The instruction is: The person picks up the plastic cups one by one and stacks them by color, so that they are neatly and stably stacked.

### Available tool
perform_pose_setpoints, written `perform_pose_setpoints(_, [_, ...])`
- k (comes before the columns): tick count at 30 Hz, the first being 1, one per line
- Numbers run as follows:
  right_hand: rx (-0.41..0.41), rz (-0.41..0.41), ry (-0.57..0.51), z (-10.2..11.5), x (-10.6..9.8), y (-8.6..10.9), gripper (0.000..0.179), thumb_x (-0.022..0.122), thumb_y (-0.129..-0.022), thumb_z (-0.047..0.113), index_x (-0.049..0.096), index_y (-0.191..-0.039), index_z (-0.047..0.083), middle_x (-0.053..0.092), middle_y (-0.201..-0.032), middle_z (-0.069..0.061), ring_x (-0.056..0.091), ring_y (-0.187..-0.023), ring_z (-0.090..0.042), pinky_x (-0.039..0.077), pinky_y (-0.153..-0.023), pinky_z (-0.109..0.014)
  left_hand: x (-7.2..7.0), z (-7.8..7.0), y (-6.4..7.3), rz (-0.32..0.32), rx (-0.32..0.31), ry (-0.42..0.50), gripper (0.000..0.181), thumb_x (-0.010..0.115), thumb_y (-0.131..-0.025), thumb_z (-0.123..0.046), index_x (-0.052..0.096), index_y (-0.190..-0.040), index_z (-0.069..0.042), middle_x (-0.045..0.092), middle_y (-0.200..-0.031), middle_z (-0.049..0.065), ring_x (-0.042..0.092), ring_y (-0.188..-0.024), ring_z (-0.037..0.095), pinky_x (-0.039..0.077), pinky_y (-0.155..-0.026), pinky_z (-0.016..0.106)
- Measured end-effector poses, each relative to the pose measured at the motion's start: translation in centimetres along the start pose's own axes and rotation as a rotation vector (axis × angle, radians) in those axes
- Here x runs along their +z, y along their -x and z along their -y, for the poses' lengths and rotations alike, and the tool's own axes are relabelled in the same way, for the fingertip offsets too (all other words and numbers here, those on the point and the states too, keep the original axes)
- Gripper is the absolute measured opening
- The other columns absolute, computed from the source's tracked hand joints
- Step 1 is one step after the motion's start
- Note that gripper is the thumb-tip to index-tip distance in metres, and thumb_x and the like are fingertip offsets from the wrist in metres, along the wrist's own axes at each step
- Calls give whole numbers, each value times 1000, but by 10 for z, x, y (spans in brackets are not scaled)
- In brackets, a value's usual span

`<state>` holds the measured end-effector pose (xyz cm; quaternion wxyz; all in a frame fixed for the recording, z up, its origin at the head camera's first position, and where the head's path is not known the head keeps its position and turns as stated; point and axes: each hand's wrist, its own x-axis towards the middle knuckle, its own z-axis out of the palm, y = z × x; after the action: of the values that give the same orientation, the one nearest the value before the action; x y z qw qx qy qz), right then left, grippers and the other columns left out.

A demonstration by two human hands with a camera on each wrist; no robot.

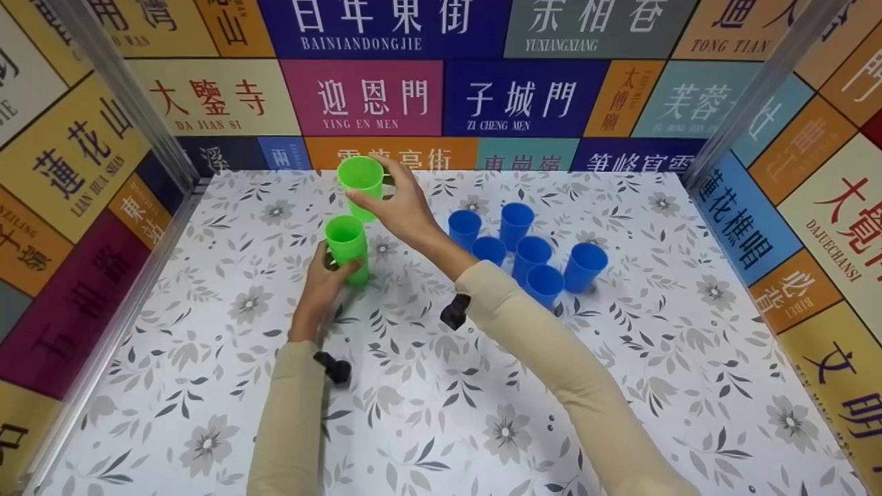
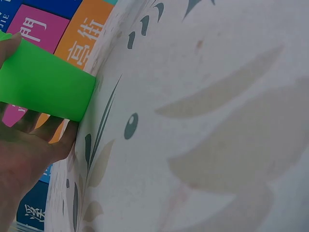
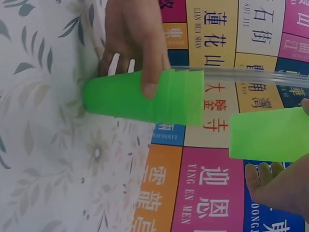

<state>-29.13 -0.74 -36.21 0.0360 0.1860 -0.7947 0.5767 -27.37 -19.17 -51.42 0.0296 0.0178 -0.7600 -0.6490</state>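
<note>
A stack of nested green cups (image 1: 346, 238) stands upright on the patterned tabletop, left of centre. My left hand (image 1: 324, 289) grips this stack low down, with the thumb across its near side. Behind and above it, my right hand (image 1: 403, 203) holds a single green cup (image 1: 361, 180) by its side, mouth up. The right wrist view shows a gap between that cup (image 3: 270, 135) and the rims of the stack (image 3: 145, 96). In the left wrist view, the lower green cup (image 2: 46, 79) has its base at the tabletop, with fingers beneath.
Several separate blue cups (image 1: 531, 256) stand mouth up right of centre, close to the right forearm. Printed panels (image 1: 372, 96) enclose the back and sides of the floral tabletop (image 1: 427, 413). A clear strip (image 1: 131, 96) runs up the left corner.
</note>
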Motion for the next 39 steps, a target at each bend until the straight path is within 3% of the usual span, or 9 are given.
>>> perform_pose_setpoints(10, [-11, 78, -45, 9, 14, -1, 71, 74, -89, 41, 43, -151, 27, 54, -140, 1, 53, -127, -14, 51, -101, -31, -2, -3, 2, 15, -27, 15, 75, 74, -91, -30, 34, -152, -14, 44, -152, 15, 42, -142, 31, 34, -120, 46])
perform_pose_setpoints(16, [14, 77, -61, 2, 23, 2, 72, 76, -88, 39, 44, -151, 27, 55, -141, 1, 55, -125, -15, 49, -103, -34, -2, -3, 1, 16, -22, 22, 76, 74, -91, -30, 33, -152, -11, 43, -154, 16, 41, -144, 31, 32, -122, 45])
perform_pose_setpoints(24, [51, 97, -53, -9, 31, 3, 72, 75, -89, 39, 43, -151, 23, 59, -138, -2, 55, -128, -18, 50, -103, -35, -2, -3, 2, 20, -42, -14, 74, 71, -93, -31, 31, -153, -16, 40, -156, 12, 39, -145, 29, 32, -121, 46])
perform_pose_setpoints(31, [90, 123, -56, -14, 25, 9, 72, 75, -90, 38, 42, -152, 21, 53, -147, -4, 50, -137, -19, 48, -108, -35, 0, -2, 1, 6, -28, 1, 72, 72, -91, -25, 35, -150, -10, 46, -150, 16, 45, -139, 30, 36, -118, 45])
perform_pose_setpoints(39, [30, 83, -130, -13, 5, 13, 65, 74, -92, 27, 46, -149, 15, 54, -146, -8, 51, -136, -22, 47, -110, -37, -1, -7, 0, 24, -65, 38, 74, 72, -91, -19, 33, -152, -8, 43, -152, 19, 42, -142, 33, 32, -121, 45])
